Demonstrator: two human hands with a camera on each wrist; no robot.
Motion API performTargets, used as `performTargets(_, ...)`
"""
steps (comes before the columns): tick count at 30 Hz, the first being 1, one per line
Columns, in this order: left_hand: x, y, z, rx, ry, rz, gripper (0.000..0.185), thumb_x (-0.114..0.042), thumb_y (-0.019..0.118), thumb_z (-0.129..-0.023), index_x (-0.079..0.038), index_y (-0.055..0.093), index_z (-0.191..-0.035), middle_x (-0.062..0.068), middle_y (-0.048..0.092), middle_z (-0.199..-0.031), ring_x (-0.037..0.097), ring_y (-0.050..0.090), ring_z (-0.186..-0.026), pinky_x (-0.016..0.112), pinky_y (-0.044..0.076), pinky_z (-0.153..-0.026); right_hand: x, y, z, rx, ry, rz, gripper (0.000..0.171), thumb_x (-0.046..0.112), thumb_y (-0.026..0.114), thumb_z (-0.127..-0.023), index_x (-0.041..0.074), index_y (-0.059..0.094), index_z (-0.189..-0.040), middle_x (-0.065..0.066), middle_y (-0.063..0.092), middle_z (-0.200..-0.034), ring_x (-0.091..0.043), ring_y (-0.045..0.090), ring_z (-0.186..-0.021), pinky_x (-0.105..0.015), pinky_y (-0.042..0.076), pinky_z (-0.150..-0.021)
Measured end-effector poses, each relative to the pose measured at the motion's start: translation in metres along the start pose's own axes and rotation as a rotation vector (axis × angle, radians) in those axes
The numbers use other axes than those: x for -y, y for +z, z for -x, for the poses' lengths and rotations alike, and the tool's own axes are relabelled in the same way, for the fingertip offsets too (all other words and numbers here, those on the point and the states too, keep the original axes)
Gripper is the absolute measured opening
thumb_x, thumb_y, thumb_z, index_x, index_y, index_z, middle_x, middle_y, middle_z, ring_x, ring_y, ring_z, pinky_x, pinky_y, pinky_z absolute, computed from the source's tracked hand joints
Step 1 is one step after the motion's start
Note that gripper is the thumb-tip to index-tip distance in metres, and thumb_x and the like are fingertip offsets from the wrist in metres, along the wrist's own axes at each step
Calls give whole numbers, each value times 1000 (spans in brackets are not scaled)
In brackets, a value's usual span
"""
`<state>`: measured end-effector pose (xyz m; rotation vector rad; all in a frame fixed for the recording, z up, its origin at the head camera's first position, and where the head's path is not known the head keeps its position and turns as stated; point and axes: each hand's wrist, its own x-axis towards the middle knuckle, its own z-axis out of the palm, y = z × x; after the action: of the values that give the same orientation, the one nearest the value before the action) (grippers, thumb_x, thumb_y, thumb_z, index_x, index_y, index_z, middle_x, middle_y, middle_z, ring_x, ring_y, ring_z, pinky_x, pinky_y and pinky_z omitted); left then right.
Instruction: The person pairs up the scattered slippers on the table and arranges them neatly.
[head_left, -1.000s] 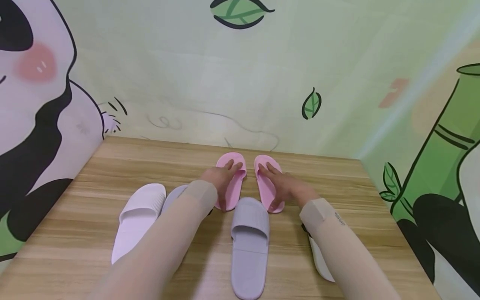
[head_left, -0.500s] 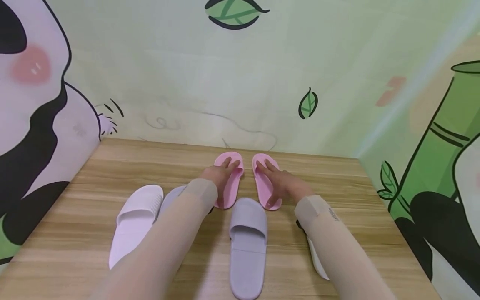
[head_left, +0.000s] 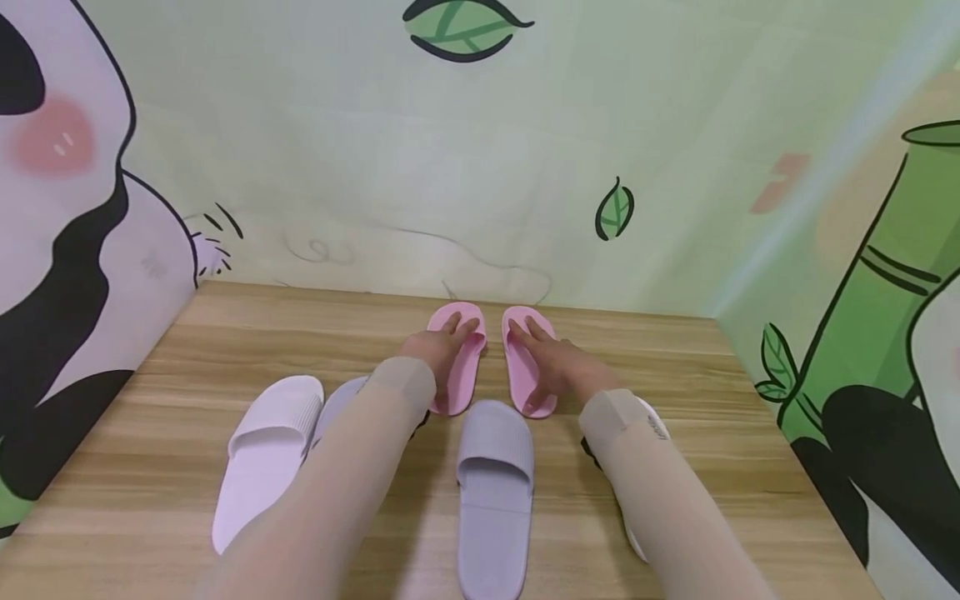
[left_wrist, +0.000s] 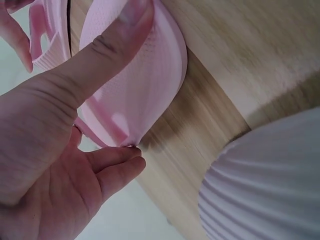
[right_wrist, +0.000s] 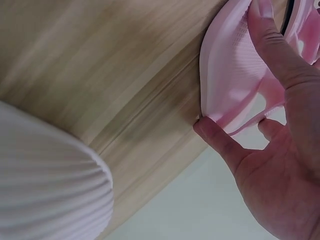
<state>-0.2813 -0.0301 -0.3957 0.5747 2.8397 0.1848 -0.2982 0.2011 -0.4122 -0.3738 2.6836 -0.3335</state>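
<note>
Two pink slippers lie side by side near the back wall. My left hand [head_left: 435, 350] spreads over the left pink slipper [head_left: 467, 371]; my right hand [head_left: 562, 367] spans the right pink slipper [head_left: 521, 367]. In the left wrist view the thumb lies along the textured insole [left_wrist: 157, 65], and two fingertips touch the slipper's edge. The right wrist view has the thumb on the sole [right_wrist: 225, 70] and a straight finger at its end. A grey slipper [head_left: 495, 533] lies in front, between my forearms.
On the left lie a white slipper [head_left: 258, 475] and another grey slipper [head_left: 341, 404], partly behind my left sleeve. My right forearm hides most of a white slipper [head_left: 630, 525]. The wooden floor [head_left: 720, 467] ends at a painted wall [head_left: 337, 167].
The view has shifted slightly. My right hand and forearm have edged a little left, uncovering a bit of the white slipper's far end. Both hands stay on the pink slippers.
</note>
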Motion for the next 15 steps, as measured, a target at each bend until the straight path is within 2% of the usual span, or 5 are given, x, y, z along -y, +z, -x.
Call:
performTargets(10,-2,-1,-4,1,-22,49,141,-12,103,-57,-26,15,-167,15,15,-174,39,66,-116,44,61,-94,4,1,-11,-9,-15,32,139,28,97,-70,37,-1,-167,0,-10,-176,-65,18,-149,-73,28,-119)
performTargets(15,-2,1,-8,6,-31,58,142,-15,102,-58,-25,13,-168,15,13,-175,34,68,-106,40,62,-85,6,1,-14,-11,-16,38,139,28,98,-69,36,0,-167,-1,-9,-177,-65,17,-150,-71,28,-120)
